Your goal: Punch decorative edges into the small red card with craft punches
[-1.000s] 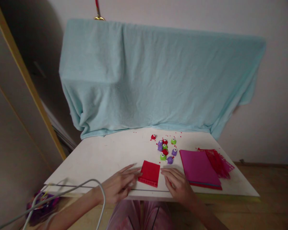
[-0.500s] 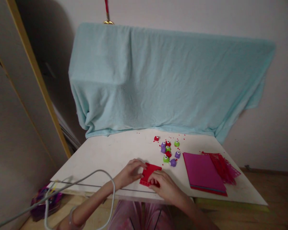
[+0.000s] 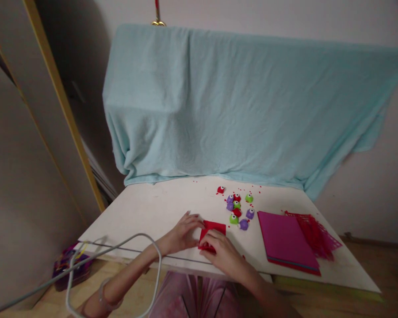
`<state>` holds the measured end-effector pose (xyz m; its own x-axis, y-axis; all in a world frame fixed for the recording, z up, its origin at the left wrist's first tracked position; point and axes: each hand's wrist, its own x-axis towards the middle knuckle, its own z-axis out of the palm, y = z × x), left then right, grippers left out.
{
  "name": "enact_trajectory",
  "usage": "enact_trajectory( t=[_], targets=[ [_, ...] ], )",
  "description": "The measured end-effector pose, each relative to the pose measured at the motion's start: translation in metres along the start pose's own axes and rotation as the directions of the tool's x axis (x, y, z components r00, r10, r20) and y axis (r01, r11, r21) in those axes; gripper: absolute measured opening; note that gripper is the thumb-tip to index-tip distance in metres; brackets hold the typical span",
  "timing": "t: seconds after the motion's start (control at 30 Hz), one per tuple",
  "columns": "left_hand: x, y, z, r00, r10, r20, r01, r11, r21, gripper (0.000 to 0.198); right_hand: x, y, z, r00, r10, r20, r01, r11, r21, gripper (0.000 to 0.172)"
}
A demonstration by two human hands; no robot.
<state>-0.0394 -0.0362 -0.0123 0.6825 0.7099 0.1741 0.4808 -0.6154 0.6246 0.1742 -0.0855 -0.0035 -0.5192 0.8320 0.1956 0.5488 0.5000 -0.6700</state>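
A small red square piece of foam-like sheet lies on the white tabletop near its front edge. My left hand is at its left side, fingers stretched and apart, with fingertips touching the upper left corner and the left edge. Over the lower part of the sheet, my right hand has its fingers bent and drawn together at the bottom edge, which they partly hide. Beyond the hands sits a cluster of small one-eyed figures in red, purple and green, among them a green figure and a purple figure.
To the right lies a stack of coloured sheets, magenta on top, beside red perforated scraps. Tiny red bits dot the table. A grey cable loops over my left forearm. A light blue cloth hangs behind.
The view has shifted, so the scene sits slightly further right. The red sheet's top edge now looks straight, without the strip seen before. My right hand's fingers have moved along its lower edge.
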Motion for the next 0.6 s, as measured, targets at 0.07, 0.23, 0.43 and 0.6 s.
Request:
enact_trajectory(
  t=[0.07,0.23,0.43,0.6],
  targets=[
    [-0.002,0.002,-0.003,0.999,-0.028,0.044,0.028,1.0,0.01,0.044,0.002,0.001,0.004,1.0,-0.017,-0.006,0.017,1.0,0.001,0.007],
    [-0.003,0.009,-0.008,0.992,-0.087,0.09,0.087,0.996,0.009,0.046,0.003,0.004,0.009,0.999,-0.044,-0.004,0.044,0.999,-0.001,0.003],
    [-0.003,0.0,0.0,0.989,-0.102,0.108,0.096,0.994,0.054,0.056,0.004,0.002,0.009,0.997,-0.082,0.007,0.082,0.996,-0.023,0.004],
    [-0.004,-0.007,0.006,0.989,-0.102,0.108,0.093,0.991,0.093,0.059,0.005,0.005,0.008,0.994,-0.106,0.035,0.107,0.994,-0.015,0.007]
  ],
)
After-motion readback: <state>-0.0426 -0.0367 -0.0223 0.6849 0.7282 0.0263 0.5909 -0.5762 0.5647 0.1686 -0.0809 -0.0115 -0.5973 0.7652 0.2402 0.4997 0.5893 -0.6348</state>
